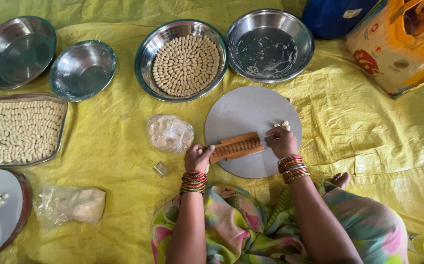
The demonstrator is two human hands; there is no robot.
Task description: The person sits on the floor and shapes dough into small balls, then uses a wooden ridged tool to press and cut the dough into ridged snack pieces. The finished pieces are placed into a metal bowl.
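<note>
**Ridged board held on a round slab, dough pieces at both hands**

Head view: The left hand [198,157] is seen curled closed at the left end of a ridged wooden board [236,146], with a small pale dough piece [200,151] pinched at its fingertips. The right hand [281,142] is held loosely closed, fingers bent down onto the round grey slab [251,110], just beside the board's right end; whether anything is gripped inside it cannot be told. A few shaped dough pieces [283,125] are seen lying on the slab, just beyond the right hand.

The board is laid flat on the lower half of the slab. Its long axis runs left to right, slightly tilted, with the right end raised farther from the person. Its grooves run along that same axis.

A plastic-wrapped lump of dough [170,133] is set on the yellow sheet [119,146] just left of the slab. Beyond it, a steel bowl of shaped pieces [182,61] is placed, with an empty steel bowl [269,45] to its right. A tray of shaped pieces [19,131] is seen well to the left.
</note>
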